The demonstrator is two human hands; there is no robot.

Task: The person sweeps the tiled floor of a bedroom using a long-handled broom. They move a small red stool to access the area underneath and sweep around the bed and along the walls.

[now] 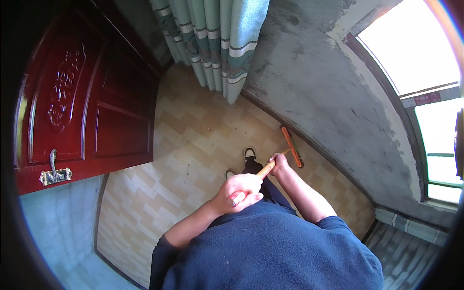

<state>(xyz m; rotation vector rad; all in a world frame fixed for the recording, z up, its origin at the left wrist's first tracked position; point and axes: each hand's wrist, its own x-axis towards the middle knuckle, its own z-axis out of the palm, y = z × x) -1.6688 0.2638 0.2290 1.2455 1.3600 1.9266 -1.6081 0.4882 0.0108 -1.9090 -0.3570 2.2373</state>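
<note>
A push broom with an orange head (pixel 287 139) and a wooden-looking handle (pixel 266 169) slants away from my body toward the floor. My left hand (pixel 241 188) is wrapped around the handle's upper end, where a red tip shows above the fist. Farther down the shaft, my right hand (pixel 279 164) grips it close to the head in this view. Dark and green bristles edge the head, which lies near the base of the wall on the right. How firmly the bristles press on the floor I cannot tell.
Patterned tan flooring (pixel 195 145) carries small dark specks. A dark red panelled door (pixel 119 119) with a metal handle (pixel 54 170) stands at the left. Pale green curtains (pixel 214 43) hang ahead. A rough grey wall (pixel 308 72) with a bright window (pixel 409 47) bounds the right.
</note>
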